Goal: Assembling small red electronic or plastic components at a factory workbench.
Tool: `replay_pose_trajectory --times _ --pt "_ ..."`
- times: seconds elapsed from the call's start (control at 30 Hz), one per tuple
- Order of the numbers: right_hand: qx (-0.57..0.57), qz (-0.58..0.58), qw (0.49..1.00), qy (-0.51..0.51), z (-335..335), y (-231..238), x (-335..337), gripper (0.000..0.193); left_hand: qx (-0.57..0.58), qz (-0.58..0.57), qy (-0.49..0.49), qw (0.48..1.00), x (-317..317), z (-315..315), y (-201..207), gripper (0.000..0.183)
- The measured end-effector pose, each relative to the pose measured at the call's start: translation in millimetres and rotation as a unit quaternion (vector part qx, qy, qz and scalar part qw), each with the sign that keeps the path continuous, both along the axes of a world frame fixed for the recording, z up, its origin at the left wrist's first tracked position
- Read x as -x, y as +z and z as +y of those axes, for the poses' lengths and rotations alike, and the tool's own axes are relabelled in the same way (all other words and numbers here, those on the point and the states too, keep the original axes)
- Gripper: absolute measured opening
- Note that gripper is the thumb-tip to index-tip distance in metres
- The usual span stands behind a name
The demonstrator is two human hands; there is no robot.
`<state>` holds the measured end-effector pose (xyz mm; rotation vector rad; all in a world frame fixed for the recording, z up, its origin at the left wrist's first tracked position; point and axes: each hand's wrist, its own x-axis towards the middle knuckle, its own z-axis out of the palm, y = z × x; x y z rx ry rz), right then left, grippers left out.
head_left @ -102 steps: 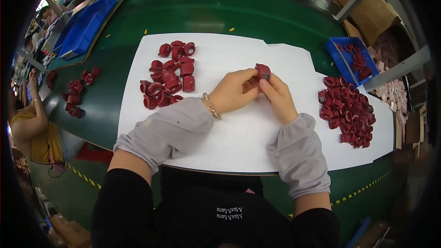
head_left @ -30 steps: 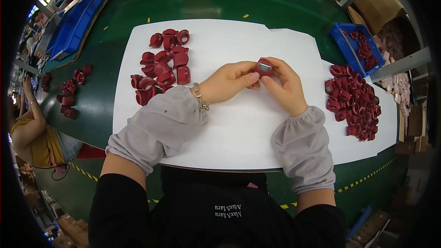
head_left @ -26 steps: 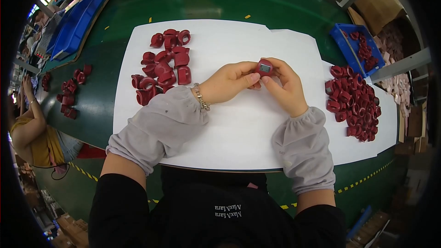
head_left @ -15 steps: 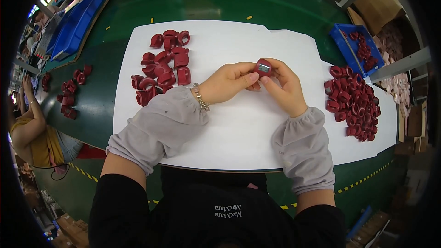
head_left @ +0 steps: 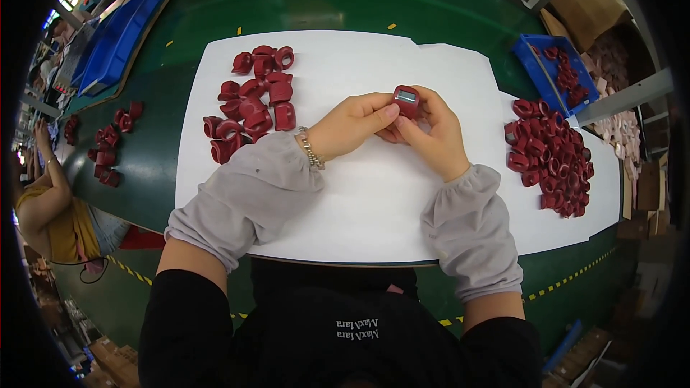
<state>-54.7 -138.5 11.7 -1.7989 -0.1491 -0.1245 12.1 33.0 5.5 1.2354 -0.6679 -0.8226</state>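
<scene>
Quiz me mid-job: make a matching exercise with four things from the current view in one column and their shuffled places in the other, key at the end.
Things
1. Lone red piece
2. Bracelet
3. Denser red pile
4. Looser red group

Places
A. Left part of the white sheeting
B. Held between the left hand and the right hand
C. Right part of the white sheeting
D. On the wrist of the left hand

Pairs: 1-B, 2-D, 3-C, 4-A
</scene>
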Motion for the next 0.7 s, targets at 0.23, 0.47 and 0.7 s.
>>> replay_pose_trajectory --times 0.23,0.47,0.7 --pt "0.0 -0.019 1.0 -0.018 1.1 1.5 1.2 0.038 0.01 0.004 -0.002 1.0 0.6 -1.1 -1.8 0.038" --pt "0.02 -0.024 0.999 -0.031 3.3 3.3 1.5 0.036 0.019 0.023 -0.004 1.0 0.7 -0.7 -2.2 0.039" --pt "-0.147 0.04 0.986 -0.064 -28.7 1.4 -7.1 0.032 0.016 0.042 0.095 0.994 4.7 -6.7 -5.0 0.03"
